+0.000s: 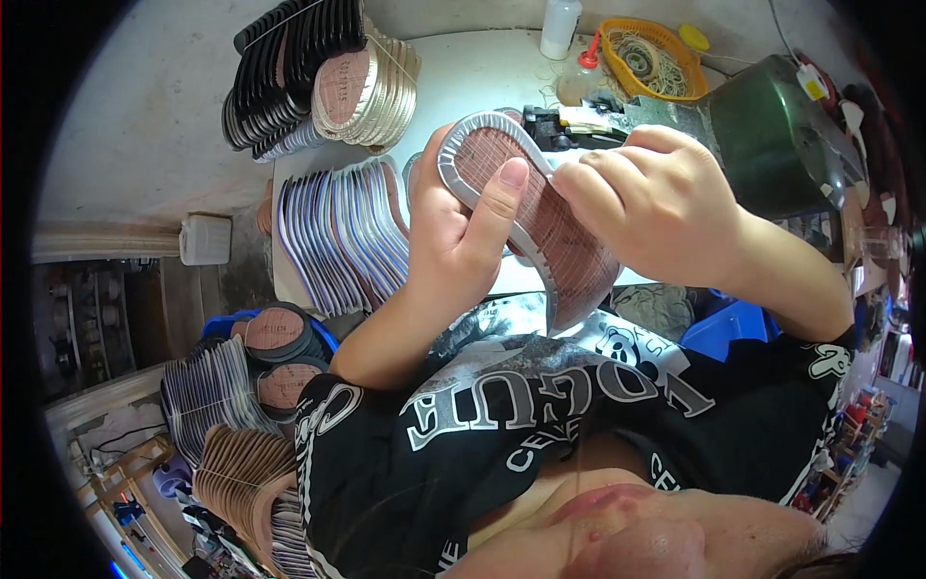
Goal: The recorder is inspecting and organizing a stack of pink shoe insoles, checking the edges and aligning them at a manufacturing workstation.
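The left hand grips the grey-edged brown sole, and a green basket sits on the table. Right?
Not green: the head view shows an orange basket on the table. The left hand does grip the grey-edged brown sole.

table point(473, 68): smooth white top, slight sheen. above table, sole point(569, 236): matt brown, fibreboard look, fine crosshatched grain; edging strip point(449, 154): shiny silver-grey, plastic-looking, crimped. on table's far left, black sole stack point(280, 87): glossy, smooth. toward table's far edge, basket point(666, 96): orange plastic; bottle point(560, 29): cloudy white plastic. at table's right end, machine point(772, 140): glossy dark green. left of table, jug point(205, 239): white plastic. at table's near side, shirt point(752, 405): black cloth.
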Demonstrator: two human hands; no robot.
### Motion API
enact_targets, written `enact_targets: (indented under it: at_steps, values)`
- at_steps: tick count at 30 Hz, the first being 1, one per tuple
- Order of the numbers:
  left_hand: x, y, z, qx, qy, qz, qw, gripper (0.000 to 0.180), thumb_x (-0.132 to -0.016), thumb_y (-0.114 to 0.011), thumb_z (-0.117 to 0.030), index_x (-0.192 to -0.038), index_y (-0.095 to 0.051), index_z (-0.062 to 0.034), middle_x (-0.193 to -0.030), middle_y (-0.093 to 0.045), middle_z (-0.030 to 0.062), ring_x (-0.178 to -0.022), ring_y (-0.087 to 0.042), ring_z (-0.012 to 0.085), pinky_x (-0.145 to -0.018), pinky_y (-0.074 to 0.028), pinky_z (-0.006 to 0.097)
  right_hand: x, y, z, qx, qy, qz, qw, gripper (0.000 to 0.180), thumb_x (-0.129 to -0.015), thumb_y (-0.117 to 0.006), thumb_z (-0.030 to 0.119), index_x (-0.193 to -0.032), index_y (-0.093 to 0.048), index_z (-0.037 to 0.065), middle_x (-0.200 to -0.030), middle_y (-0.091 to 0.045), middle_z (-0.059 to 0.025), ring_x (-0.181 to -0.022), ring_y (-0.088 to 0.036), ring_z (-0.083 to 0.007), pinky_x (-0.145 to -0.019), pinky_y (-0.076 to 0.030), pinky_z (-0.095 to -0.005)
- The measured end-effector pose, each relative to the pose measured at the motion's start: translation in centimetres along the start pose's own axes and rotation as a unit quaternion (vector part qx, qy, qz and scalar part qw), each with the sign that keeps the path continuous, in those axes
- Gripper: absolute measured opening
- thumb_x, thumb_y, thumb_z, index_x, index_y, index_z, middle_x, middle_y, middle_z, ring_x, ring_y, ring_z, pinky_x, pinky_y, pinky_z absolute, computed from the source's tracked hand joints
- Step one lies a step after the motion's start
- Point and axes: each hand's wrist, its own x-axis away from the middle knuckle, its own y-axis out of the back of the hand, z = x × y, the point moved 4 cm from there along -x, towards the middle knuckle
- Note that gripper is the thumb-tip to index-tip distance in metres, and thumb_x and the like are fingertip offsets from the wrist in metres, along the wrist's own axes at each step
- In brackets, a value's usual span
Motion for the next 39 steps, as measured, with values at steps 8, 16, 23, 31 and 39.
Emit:
enact_targets:
  at_steps: [8,16,23,31,39]
  values:
    - [0.7,0.7,-0.2,0.095,0.019,-0.038,0.995,0.029,-0.094,-0.055,-0.015,-0.114,-0.045,0.0041,-0.096,-0.059,0.0082,-0.083,-0.057,0.0110,-0.077,-0.045,0.024,-0.5,-1.7,-2.0,-0.406,-0.193,-0.082,0.889,0.020,-0.075,-0.069,0.010,-0.093,-0.060,0.006,-0.072,-0.062,-0.0094,-0.064,-0.063,-0.0231,-0.057,-0.050,-0.0322]
    - [0.8,0.0,0.2,0.099,0.052,0.004,0.994,0.031,-0.095,-0.053,-0.015,-0.116,-0.039,0.0033,-0.087,-0.058,0.0043,-0.077,-0.056,0.0080,-0.069,-0.045,0.020,-0.9,-1.6,0.0,-0.062,-0.047,-0.047,0.996,0.016,-0.071,-0.064,0.016,-0.077,-0.054,0.005,-0.061,-0.053,-0.0030,-0.054,-0.057,-0.0173,-0.057,-0.049,-0.0291]
    - [1.4,0.3,-0.7,0.095,0.039,-0.037,0.994,0.032,-0.095,-0.052,-0.016,-0.115,-0.039,0.0039,-0.082,-0.057,0.0041,-0.072,-0.055,0.0086,-0.064,-0.044,0.020,-1.5,-1.9,-1.6,-0.367,-0.215,-0.127,0.896,0.015,-0.073,-0.067,0.010,-0.083,-0.058,0.004,-0.065,-0.060,-0.0070,-0.058,-0.062,-0.0205,-0.056,-0.050,-0.0286]
    - [0.8,0.1,-0.6,0.047,0.036,0.000,0.998,0.030,-0.095,-0.052,-0.018,-0.112,-0.040,0.0041,-0.078,-0.058,0.0055,-0.068,-0.055,0.0090,-0.060,-0.044,0.023,-1.7,-1.4,-1.1,-0.143,-0.106,-0.064,0.982,0.017,-0.076,-0.065,0.017,-0.072,-0.054,0.006,-0.056,-0.054,-0.0056,-0.051,-0.058,-0.0217,-0.049,-0.046,-0.0302]
    - [0.5,0.3,-0.7,0.120,0.041,-0.032,0.991,0.027,-0.095,-0.052,-0.017,-0.109,-0.041,0.0031,-0.080,-0.059,0.0054,-0.068,-0.056,0.0068,-0.059,-0.045,0.021,-2.1,-1.7,-2.1,-0.386,-0.174,-0.152,0.893,0.016,-0.075,-0.068,0.012,-0.086,-0.060,0.004,-0.068,-0.061,-0.0073,-0.057,-0.062,-0.0192,-0.054,-0.048,-0.0285]
